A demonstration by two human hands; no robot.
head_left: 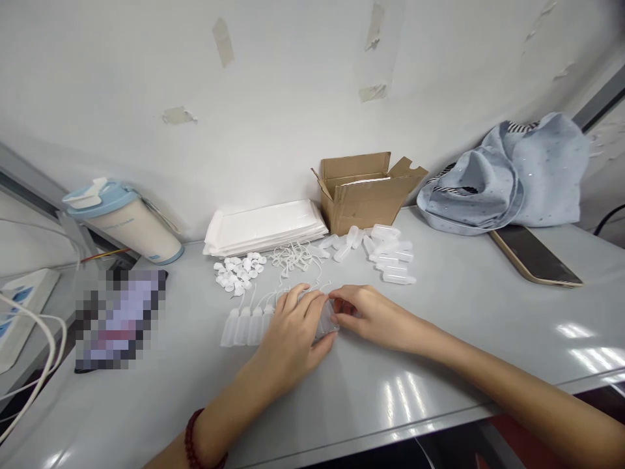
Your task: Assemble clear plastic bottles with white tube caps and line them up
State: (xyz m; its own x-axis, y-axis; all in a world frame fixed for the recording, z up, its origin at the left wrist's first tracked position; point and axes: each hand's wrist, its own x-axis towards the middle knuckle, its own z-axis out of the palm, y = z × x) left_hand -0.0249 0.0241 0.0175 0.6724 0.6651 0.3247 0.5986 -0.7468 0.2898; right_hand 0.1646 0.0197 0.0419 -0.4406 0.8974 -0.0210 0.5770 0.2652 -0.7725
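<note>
Several translucent bottles with white caps and thin strings (241, 327) lie side by side in a row on the grey table. My left hand (295, 332) rests over the right part of this row, fingers bent and thumb spread below, hiding some bottles. At the row's right end, my right hand (364, 316) has its thumb and fingertips curled at the last bottle (328, 320). Behind the hands lie a pile of small white caps (238, 272), a tangle of white strings (293, 256) and loose uncapped bottles (390, 251).
White flat packs (266, 227) and an open cardboard box (366, 202) stand by the wall. A tumbler (131, 225) and a blurred purple item (122, 319) are left. On the right are a blue cloth bag (508, 179) and a phone (534, 256).
</note>
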